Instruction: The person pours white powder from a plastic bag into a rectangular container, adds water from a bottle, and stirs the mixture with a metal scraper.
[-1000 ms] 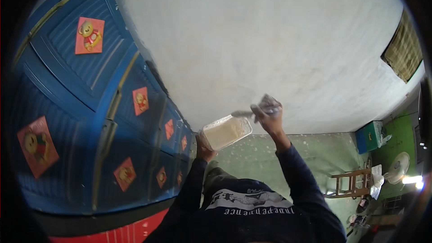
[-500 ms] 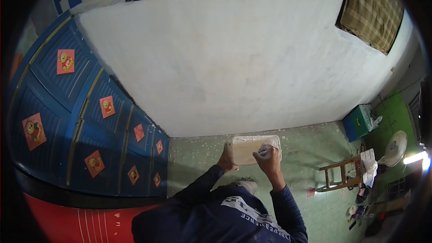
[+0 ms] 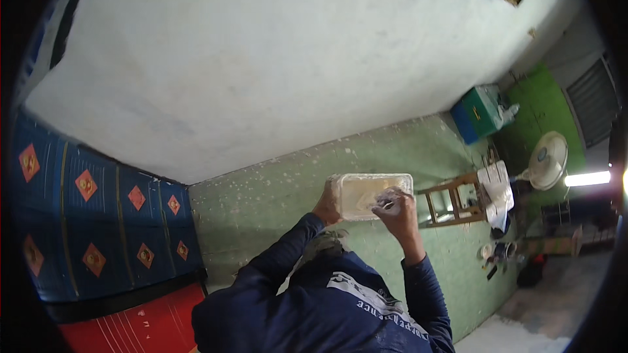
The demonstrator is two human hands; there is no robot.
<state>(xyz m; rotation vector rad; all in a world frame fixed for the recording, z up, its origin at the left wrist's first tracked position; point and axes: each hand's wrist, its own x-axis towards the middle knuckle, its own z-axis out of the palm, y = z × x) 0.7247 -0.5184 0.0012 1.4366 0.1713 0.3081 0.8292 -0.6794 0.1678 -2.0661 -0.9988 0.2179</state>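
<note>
A rectangular whitish plastic tub (image 3: 377, 176), smeared with white, is held out in front of my body. It has pale, creamy stuff on its bottom. My left hand (image 3: 328, 205) grips the tub's left side, fingers around the wall. Over the tub's right part is my right hand (image 3: 400, 212), its fingers curled together and coated in white. Those fingers close on a small whitish thing whose kind I cannot make out.
A pale wall (image 3: 261, 59) rises ahead above a white-spattered green floor (image 3: 281, 176). Blue panels (image 3: 98, 222) line the left. On the right are a wooden frame (image 3: 451, 201) like a stool on its side, a fan (image 3: 548, 160) and a blue-green box (image 3: 479, 114).
My view has swung right and down, bringing in more floor and right-side things. Both hands stay at the tub, and my right fingers are still curled over it.
</note>
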